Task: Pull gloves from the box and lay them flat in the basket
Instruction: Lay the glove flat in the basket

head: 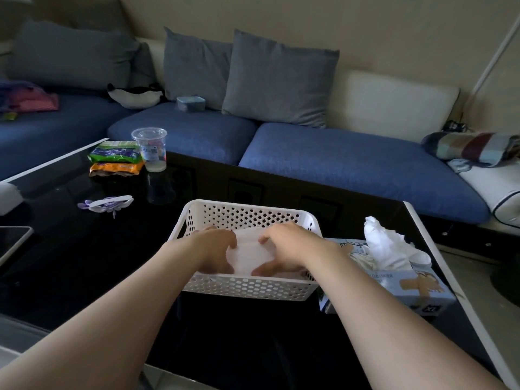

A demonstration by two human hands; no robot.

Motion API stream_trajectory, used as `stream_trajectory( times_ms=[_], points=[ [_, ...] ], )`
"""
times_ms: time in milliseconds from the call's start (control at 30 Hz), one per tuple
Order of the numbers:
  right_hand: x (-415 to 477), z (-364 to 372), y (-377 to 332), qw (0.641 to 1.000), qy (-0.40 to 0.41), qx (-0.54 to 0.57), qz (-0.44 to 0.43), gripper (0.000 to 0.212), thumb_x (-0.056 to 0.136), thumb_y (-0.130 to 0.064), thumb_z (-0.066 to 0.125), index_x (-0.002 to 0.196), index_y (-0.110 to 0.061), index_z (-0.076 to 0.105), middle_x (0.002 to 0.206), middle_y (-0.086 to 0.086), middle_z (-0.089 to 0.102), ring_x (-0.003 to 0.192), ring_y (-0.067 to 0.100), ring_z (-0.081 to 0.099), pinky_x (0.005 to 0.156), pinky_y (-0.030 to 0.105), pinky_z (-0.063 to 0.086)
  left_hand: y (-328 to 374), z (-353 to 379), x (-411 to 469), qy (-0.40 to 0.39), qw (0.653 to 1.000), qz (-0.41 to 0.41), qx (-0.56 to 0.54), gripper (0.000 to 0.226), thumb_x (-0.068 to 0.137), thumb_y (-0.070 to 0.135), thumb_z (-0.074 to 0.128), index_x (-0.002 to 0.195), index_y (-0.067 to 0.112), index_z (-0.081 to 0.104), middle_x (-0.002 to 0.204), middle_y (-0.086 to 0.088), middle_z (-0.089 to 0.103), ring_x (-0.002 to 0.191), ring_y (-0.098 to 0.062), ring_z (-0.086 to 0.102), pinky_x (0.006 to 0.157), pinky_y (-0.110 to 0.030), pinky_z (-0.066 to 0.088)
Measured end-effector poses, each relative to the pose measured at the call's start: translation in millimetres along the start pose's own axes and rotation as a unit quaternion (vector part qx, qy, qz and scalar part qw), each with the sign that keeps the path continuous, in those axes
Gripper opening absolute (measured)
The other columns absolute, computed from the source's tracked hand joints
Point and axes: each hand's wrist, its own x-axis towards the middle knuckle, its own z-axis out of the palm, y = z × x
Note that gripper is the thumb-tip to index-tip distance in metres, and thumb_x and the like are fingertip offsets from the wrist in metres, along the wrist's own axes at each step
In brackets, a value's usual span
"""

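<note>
The dark surface carries a white perforated basket with the glove box just beside it on the right, a bunch of white gloves sticking out of its top. One pale glove lies on the basket floor. The left hand and right hand sit at its two sides, fingers bent with their tips on it. I cannot tell whether they pinch its edges or only press. To lay it flat, draw the hands apart along the glove and smooth out folds before lifting off.
</note>
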Motion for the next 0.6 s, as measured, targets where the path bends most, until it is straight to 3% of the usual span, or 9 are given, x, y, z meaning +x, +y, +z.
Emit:
stream_trajectory(
  times_ms=[100, 167, 300, 367, 467, 533, 600],
  points=[
    [-1, 5, 0, 1.000, -0.020, -0.001, 0.012, 0.090, 0.079, -0.061, 0.087, 0.154, -0.030, 0.049, 0.148, 0.001, 0.054, 0.123, 0.027, 0.057, 0.101, 0.047, 0.056, 0, -1, 3, -0.018, 1.000, -0.020, 0.009, 0.072, 0.087, 0.049, 0.080, 0.149, 0.039, 0.045, 0.152, -0.005, 0.037, 0.138, -0.034, 0.045, 0.116, -0.051, 0.041],
    [-4, 8, -2, 1.000, -0.009, -0.019, 0.003, 0.076, 0.083, -0.056, 0.085, 0.146, -0.027, 0.055, 0.142, 0.004, 0.058, 0.121, 0.029, 0.060, 0.103, 0.049, 0.055, 4, -2, 2, -0.021, 0.999, -0.023, 0.019, 0.063, 0.092, 0.039, 0.075, 0.148, 0.039, 0.046, 0.152, -0.005, 0.036, 0.138, -0.034, 0.043, 0.115, -0.049, 0.041],
    [-21, -6, -5, 0.999, 0.044, -0.023, 0.005, 0.064, 0.093, -0.065, 0.071, 0.142, -0.026, 0.061, 0.138, 0.000, 0.060, 0.120, 0.028, 0.062, 0.099, 0.046, 0.053, 24, -10, -6, 0.038, 0.999, -0.004, 0.012, 0.037, 0.099, 0.023, 0.057, 0.135, 0.026, 0.050, 0.150, -0.012, 0.027, 0.146, -0.038, 0.025, 0.107, -0.046, 0.041],
    [-28, -10, -3, 0.990, 0.137, -0.037, 0.005, 0.041, 0.104, -0.060, 0.055, 0.117, -0.025, 0.073, 0.115, -0.001, 0.071, 0.105, 0.023, 0.066, 0.099, 0.046, 0.052, 36, -12, -8, 0.096, 0.994, 0.045, 0.003, 0.025, 0.100, 0.023, 0.055, 0.125, 0.023, 0.053, 0.137, -0.009, 0.038, 0.135, -0.032, 0.034, 0.103, -0.040, 0.038],
    [-39, -10, 14, 0.958, 0.284, -0.017, 0.037, 0.041, 0.112, -0.040, 0.043, 0.080, -0.024, 0.064, 0.078, -0.005, 0.064, 0.079, 0.018, 0.060, 0.092, 0.046, 0.051, 57, -13, -10, 0.137, 0.981, 0.135, -0.025, 0.011, 0.101, 0.021, 0.056, 0.109, 0.027, 0.056, 0.121, 0.003, 0.048, 0.120, -0.020, 0.047, 0.095, -0.031, 0.038],
    [-49, -14, 28, 0.935, 0.345, -0.013, 0.080, 0.034, 0.110, -0.031, 0.044, 0.085, -0.022, 0.065, 0.083, -0.004, 0.065, 0.083, 0.020, 0.062, 0.089, 0.045, 0.051, 73, -11, -12, 0.158, 0.970, 0.175, -0.064, 0.006, 0.103, 0.023, 0.056, 0.105, 0.028, 0.058, 0.116, 0.006, 0.050, 0.113, -0.016, 0.053, 0.087, -0.027, 0.039],
    [-65, -21, 44, 0.927, 0.355, -0.011, 0.123, 0.010, 0.105, -0.020, 0.057, 0.106, -0.022, 0.067, 0.107, 0.000, 0.066, 0.102, 0.025, 0.060, 0.092, 0.043, 0.048, 92, -8, -12, 0.179, 0.956, 0.210, -0.095, 0.009, 0.104, 0.038, 0.055, 0.104, 0.029, 0.059, 0.113, 0.008, 0.050, 0.109, -0.015, 0.054, 0.087, -0.027, 0.041]
  ],
)
